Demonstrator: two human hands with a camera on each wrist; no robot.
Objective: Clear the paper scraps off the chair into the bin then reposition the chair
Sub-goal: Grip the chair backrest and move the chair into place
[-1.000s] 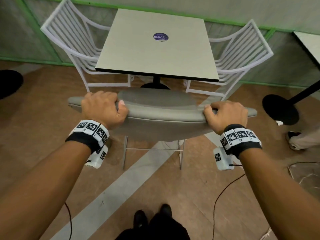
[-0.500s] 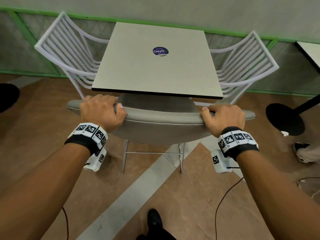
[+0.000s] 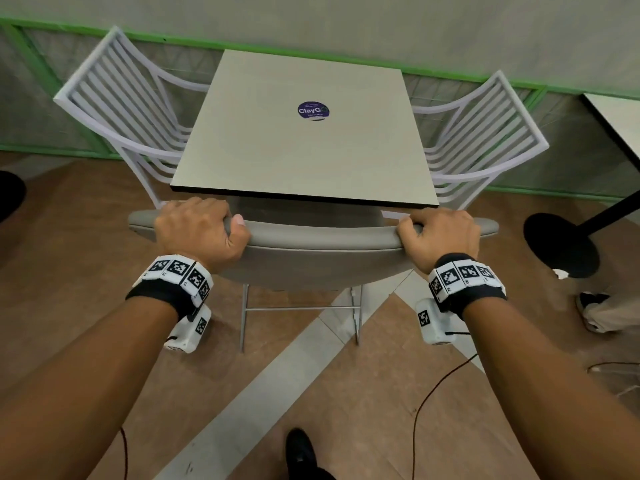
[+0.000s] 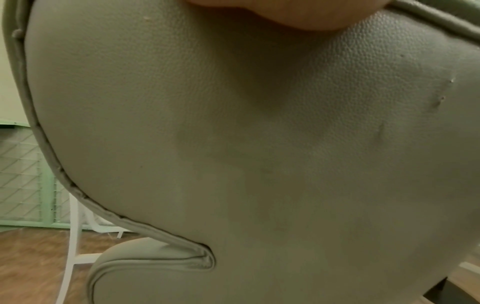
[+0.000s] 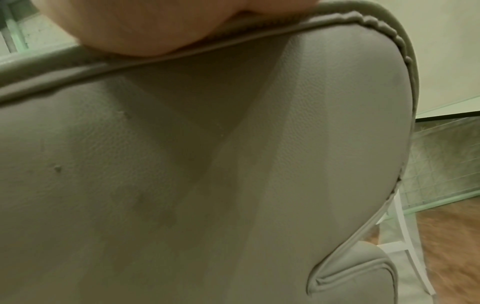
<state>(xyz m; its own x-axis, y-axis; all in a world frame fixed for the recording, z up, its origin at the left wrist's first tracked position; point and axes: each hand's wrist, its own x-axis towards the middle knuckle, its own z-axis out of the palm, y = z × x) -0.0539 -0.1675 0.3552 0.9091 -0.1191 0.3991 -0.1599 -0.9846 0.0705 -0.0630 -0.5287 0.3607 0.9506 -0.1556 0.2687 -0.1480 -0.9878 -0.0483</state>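
Both hands grasp the top edge of the grey padded chair [image 3: 311, 244], seen from behind and above. The left hand [image 3: 199, 230] curls over the backrest toward its 9 o'clock end, thumb tip showing on the top edge; the right hand [image 3: 438, 235] wraps the same edge toward the 3 o'clock end. Holding wide like this gives even control over both sides, so the chair can slide straight rather than swing.

The chair sits at the 6 o'clock side of the square desk [image 3: 304, 140], its seat largely tucked beneath the near edge; only a strip of seat shows between backrest and desk. The two wrist views show little beyond the grained grey upholstery and the heel of each palm pressed at the top seam (the fingers themselves are out of view there).

No scraps are visible on the part of the seat that shows, and no bin is in view, so the clearing step looks finished and this reads as the repositioning step, nearly complete. One small white scrap [image 3: 560, 273] lies on the floor at 3 o'clock, beside the black base of the neighbouring desk. Two white slatted chairs [image 3: 114, 109] flank the desk at 10 and 2 o'clock.
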